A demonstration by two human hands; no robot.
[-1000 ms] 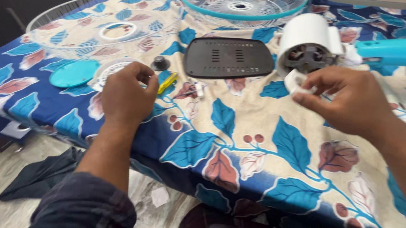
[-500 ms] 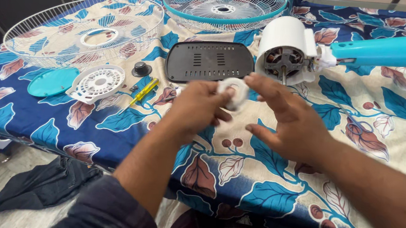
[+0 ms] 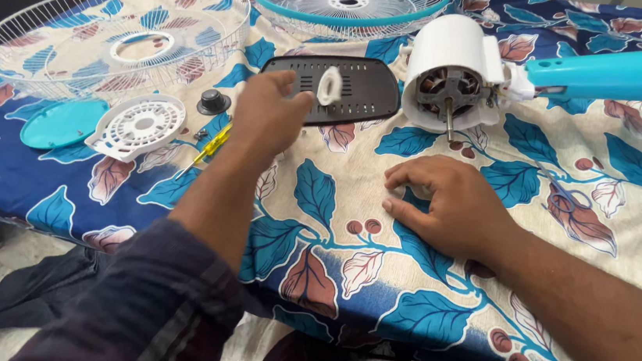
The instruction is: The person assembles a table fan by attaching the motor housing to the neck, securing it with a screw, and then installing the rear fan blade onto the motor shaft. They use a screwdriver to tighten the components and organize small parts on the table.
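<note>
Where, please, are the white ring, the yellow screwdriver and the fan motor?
white ring (image 3: 330,85), head view, on its upper band, pinched in the left hand (image 3: 269,113).
yellow screwdriver (image 3: 214,140), head view, on its handle.
fan motor (image 3: 449,85), head view, on its open front face.

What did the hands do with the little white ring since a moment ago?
The right hand let go of the small white ring and came down to rest on the flowered cloth. The left hand took the ring and carried it forward, over the black vented panel. The fan motor, wire guards and yellow screwdriver stayed where they lay.
</note>
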